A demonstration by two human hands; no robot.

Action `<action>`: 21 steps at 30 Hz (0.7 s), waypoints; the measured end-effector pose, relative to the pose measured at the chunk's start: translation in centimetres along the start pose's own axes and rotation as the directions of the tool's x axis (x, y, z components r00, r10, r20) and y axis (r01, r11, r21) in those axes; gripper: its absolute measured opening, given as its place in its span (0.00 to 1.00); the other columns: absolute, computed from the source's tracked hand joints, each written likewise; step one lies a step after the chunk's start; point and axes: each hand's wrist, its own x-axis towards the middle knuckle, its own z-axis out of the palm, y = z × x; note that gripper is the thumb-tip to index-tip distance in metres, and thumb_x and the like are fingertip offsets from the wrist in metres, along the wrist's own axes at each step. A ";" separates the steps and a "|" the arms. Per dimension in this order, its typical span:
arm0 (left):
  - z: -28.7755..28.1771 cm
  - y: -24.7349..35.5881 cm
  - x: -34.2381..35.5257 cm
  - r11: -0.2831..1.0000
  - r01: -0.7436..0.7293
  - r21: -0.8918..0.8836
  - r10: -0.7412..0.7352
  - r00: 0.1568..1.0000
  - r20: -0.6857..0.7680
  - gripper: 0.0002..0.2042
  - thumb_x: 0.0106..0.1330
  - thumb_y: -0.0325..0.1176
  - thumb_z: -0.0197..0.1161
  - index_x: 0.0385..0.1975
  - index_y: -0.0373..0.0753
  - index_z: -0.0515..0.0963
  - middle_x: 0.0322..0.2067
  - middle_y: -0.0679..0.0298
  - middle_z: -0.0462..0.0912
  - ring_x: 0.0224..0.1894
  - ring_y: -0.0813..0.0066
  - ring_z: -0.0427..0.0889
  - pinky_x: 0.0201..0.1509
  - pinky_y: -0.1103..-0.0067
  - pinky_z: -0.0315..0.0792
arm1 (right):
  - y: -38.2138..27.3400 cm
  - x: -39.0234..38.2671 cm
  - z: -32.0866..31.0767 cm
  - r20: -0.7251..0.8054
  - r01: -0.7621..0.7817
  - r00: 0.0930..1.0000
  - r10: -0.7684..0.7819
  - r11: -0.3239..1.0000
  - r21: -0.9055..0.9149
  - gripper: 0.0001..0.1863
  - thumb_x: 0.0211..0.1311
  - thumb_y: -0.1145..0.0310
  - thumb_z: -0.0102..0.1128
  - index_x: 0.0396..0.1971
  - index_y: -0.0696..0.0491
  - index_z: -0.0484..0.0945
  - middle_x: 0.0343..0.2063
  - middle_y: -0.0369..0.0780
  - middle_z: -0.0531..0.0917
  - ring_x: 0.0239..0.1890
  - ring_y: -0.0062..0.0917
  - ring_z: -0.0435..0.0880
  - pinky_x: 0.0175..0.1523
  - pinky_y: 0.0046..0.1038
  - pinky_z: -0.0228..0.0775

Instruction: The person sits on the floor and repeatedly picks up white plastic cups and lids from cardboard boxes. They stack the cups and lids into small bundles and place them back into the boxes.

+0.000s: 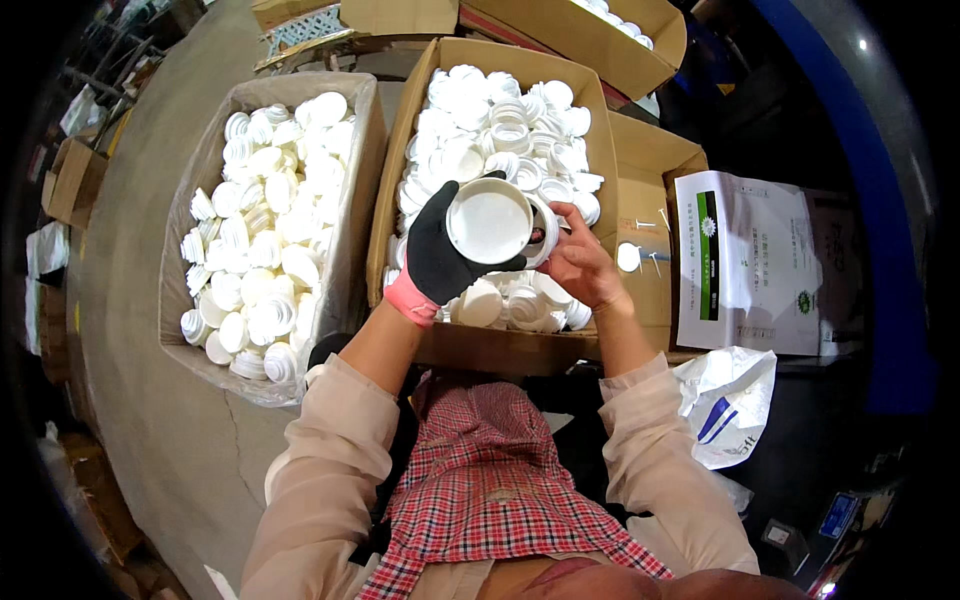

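My left hand, in a black glove with a pink cuff, grips a round white plastic cap with its open inside facing up. My bare right hand touches the cap's right side and holds a white ring-shaped part against it. Both hands hover over an open cardboard box filled with several white plastic caps and rings.
A second box lined with clear plastic at the left holds several white ribbed caps. Printed paper sheets lie at the right, with a white plastic bag below. More cardboard boxes stand behind. Grey concrete floor stretches left.
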 end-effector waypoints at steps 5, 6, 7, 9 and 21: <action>-1.2 0.0 0.3 0.997 0.061 0.042 -0.060 0.998 -0.031 0.35 0.48 0.38 0.79 0.55 0.34 0.71 0.50 0.57 0.80 0.50 0.66 0.80 0.54 0.72 0.73 | -0.9 0.0 0.7 -0.040 0.204 0.971 -0.236 0.902 -0.381 0.37 0.52 0.78 0.66 0.63 0.49 0.62 0.54 0.41 0.72 0.51 0.25 0.74 0.52 0.27 0.70; -1.3 -0.2 0.4 0.986 0.142 -0.084 -0.145 0.989 -0.032 0.35 0.49 0.37 0.78 0.57 0.34 0.70 0.51 0.56 0.79 0.50 0.65 0.79 0.54 0.73 0.73 | -1.1 0.1 1.0 -0.047 0.262 0.943 -0.329 0.822 -0.506 0.36 0.52 0.79 0.66 0.62 0.49 0.64 0.54 0.40 0.72 0.52 0.24 0.74 0.52 0.27 0.70; -1.1 -0.3 0.3 0.974 0.163 -0.154 -0.170 0.985 -0.030 0.35 0.50 0.35 0.78 0.58 0.33 0.69 0.51 0.55 0.78 0.50 0.65 0.79 0.54 0.73 0.73 | -1.5 -0.3 1.3 -0.085 0.214 0.954 -0.286 0.854 -0.475 0.35 0.48 0.81 0.68 0.59 0.48 0.69 0.56 0.41 0.71 0.56 0.26 0.71 0.56 0.29 0.69; -0.5 -0.5 0.0 0.959 0.152 -0.237 -0.164 0.986 -0.032 0.35 0.51 0.32 0.77 0.59 0.33 0.67 0.52 0.54 0.77 0.50 0.66 0.78 0.55 0.74 0.73 | -1.7 -0.5 2.2 0.172 0.426 0.888 -0.426 0.623 -0.656 0.36 0.46 0.81 0.69 0.59 0.48 0.69 0.56 0.40 0.70 0.58 0.27 0.70 0.58 0.30 0.68; 2.7 -1.3 -0.9 0.490 0.387 -0.781 -0.348 0.908 0.232 0.29 0.62 0.18 0.61 0.64 0.36 0.62 0.61 0.58 0.70 0.60 0.69 0.72 0.64 0.74 0.67 | -0.8 -1.4 5.4 0.392 0.396 0.808 -0.441 -0.088 -0.914 0.37 0.41 0.78 0.71 0.58 0.52 0.71 0.56 0.45 0.69 0.58 0.41 0.70 0.61 0.36 0.66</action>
